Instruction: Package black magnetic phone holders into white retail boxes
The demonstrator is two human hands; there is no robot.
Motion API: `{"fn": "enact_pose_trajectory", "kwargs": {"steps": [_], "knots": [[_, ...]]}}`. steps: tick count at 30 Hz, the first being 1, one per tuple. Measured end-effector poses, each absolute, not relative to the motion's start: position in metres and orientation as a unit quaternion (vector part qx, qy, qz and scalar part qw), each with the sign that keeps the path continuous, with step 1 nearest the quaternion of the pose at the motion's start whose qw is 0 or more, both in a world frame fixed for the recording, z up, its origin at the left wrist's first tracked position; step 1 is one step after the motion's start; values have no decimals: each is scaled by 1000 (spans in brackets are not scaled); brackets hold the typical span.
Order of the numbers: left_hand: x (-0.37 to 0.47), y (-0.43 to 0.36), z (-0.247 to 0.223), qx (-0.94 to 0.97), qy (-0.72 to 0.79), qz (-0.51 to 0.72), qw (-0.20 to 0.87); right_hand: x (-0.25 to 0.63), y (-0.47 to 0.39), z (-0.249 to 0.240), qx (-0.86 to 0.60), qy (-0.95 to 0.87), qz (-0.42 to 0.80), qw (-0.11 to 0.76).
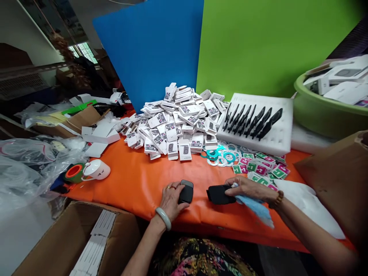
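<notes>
My left hand (171, 199), with a pale bangle at the wrist, has its fingers closed around a small dark rounded-rectangular device (186, 191) at the front of the orange table. To its right, my right hand (244, 188) grips a flat black rounded piece (219, 194), along with a light blue cloth (257, 209) that hangs below the palm. A gap separates the two black items. Behind my hands lies a large heap of small white printed boxes (185, 149). Teal and white rings (229, 157) and green and magenta cards (261, 168) lie beyond my right hand.
A white foam block (258, 143) holds several upright black pieces. A green tub (324, 119) full of white boxes stands at right. A white mug (99, 170) and tape rolls (74, 172) are at left. An open carton (123, 226) with white boxes sits at front left.
</notes>
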State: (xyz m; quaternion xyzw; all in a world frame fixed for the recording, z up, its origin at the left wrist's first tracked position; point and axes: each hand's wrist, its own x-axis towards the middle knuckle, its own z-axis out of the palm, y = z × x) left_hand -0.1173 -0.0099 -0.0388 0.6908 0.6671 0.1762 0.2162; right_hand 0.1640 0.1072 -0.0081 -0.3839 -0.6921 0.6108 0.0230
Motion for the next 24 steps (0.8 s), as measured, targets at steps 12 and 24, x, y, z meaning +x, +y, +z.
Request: {"fn": "enact_pose_trajectory", "kwargs": {"steps": [12, 24], "knots": [[-91, 0, -64, 718, 665, 118, 167, 89, 150, -11, -347, -832, 421, -96], [-94, 13, -58, 784, 580, 81, 204, 118, 74, -39, -412, -851, 323, 44]]}}
